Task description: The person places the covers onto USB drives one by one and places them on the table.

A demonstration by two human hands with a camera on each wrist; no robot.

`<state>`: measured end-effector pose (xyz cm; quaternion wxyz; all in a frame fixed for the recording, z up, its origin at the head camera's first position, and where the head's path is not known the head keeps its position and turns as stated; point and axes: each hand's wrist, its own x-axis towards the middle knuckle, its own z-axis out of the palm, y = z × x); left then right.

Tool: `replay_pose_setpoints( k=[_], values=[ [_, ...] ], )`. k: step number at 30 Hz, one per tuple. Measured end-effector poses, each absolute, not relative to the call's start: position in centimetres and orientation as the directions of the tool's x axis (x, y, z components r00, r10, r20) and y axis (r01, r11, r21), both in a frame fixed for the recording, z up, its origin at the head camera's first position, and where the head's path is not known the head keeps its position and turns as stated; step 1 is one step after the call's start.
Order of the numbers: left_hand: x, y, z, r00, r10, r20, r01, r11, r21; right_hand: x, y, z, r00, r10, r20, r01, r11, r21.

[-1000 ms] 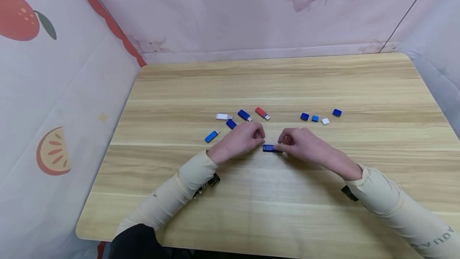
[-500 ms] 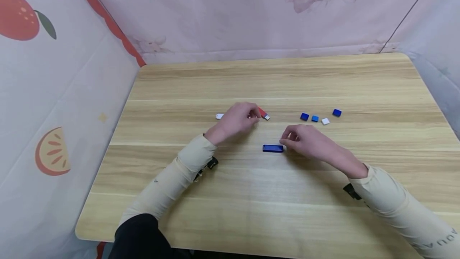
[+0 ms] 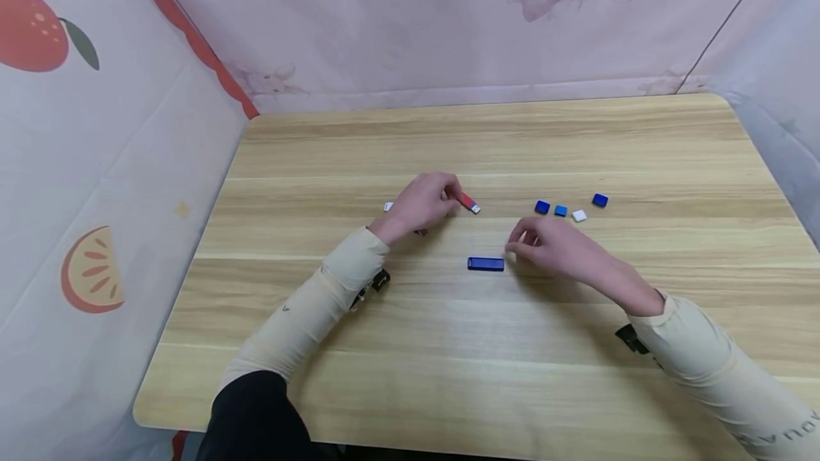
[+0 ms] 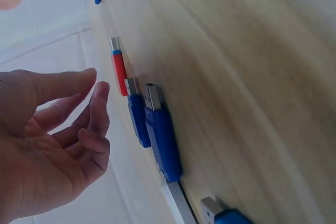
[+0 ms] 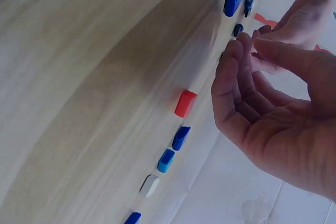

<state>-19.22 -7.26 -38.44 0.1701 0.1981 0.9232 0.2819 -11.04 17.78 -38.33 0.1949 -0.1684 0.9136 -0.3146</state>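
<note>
My left hand hovers over the uncapped USB drives, its fingertips near the red USB drive. In the left wrist view its fingers are loosely bent and hold nothing. Below them lie two dark blue USB drives, a partly visible white one and a light blue one, metal plugs bare. A closed dark blue USB drive lies between the hands. Just right of it, my right hand is loosely curled, with nothing in its fingers. The red cap is visible only from the right wrist.
Loose caps lie in a row at the right: dark blue, light blue, white and another dark blue. All rests on a wooden table. Printed cloth stands behind its far edge.
My left hand has moved away from the closed blue USB drive, forward over the uncapped drives. The right fingers have let go of that drive and drawn slightly right.
</note>
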Motion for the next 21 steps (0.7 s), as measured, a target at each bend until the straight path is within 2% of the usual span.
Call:
replay_pose_setpoints(
  k=[21],
  values=[
    [-20.6,-6.7,-39.3,-0.859,0.467,-0.211,0.327,0.816,0.478,-11.5,19.9,-38.0,-0.897,-0.373,-0.238,-0.174,0.792,-0.585]
  ],
)
